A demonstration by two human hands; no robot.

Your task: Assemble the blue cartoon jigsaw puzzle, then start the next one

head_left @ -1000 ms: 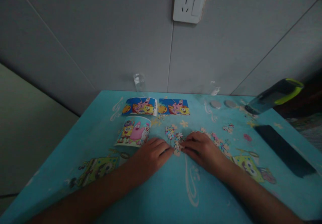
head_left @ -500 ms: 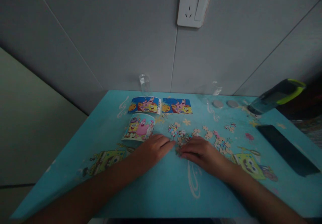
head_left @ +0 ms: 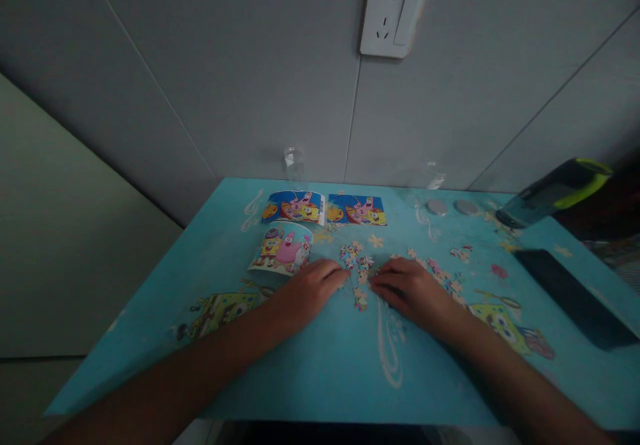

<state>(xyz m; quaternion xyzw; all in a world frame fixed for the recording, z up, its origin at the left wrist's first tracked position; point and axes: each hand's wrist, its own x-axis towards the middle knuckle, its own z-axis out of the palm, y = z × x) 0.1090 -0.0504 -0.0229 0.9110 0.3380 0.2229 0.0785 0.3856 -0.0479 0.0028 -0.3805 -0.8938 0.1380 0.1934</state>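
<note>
Sorting loose puzzle pieces (head_left: 361,278) at mid-desk (head_left: 310,365). Left hand (head_left: 313,288) and right hand (head_left: 413,291) flat, palms down, fingers spread, grasping nothing, flanking the small cluster. Picture card (head_left: 283,249) just left. Likely next: pinching 1 piece with care.

We see two bare forearms coming in from the bottom edge, no sleeves showing anywhere along them. The left hand (head_left: 311,289) wears no ring, watch or glove that we can make out. Same for the right hand (head_left: 413,291); the dim light hides finer detail like nails.
</note>
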